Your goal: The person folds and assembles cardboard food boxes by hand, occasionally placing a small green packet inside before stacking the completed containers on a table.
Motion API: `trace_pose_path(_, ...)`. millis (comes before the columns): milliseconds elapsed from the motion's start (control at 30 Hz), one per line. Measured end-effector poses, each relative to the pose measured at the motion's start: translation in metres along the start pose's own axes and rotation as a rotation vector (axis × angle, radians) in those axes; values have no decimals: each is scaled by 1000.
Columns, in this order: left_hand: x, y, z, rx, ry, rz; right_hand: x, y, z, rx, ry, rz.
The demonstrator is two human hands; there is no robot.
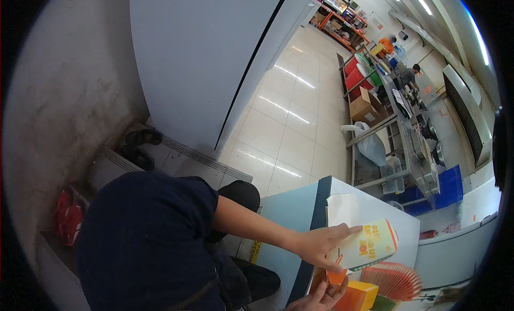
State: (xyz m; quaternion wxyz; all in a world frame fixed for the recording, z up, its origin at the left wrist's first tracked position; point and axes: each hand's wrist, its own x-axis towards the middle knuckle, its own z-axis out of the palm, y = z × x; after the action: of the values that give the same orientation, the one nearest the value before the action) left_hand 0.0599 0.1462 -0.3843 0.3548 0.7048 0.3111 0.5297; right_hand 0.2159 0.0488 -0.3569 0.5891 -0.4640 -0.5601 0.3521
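A pale yellow cardboard food box (369, 246) with orange edges and a raised white flap (342, 208) is over the white top of a low cabinet (393, 212). My left hand (324, 246) reaches across it from the left, fingers along its side and thumb lower down, gripping it. From the lower edge comes my right hand (324, 297), its fingers curled against the box's orange flap (337, 277). Beside the hands stand a yellow-orange carton (358, 296) and a fanned stack of red-edged flat cartons (399, 279). My palms' undersides are hidden.
A tall grey cabinet (198, 54) stands ahead on the left. Black sandals (140, 147) and red shoes (68, 217) lie on steps. Rightward, a metal worktable (399, 129) has a cardboard box (367, 106) and red bins (357, 78) near it. Two people work farther back.
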Motion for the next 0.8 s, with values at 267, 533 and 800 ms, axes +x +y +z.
trace_pose_path(267,-2,-16,16,89,120,195,11,-9,14,-133,160,293)
trace_pose_path(533,1,-15,4,45,-33,518,9,36,-32,160,-120,351)
trace_pose_path(800,2,-2,1,-55,207,114,-11,5,18,-318,-91,-162)
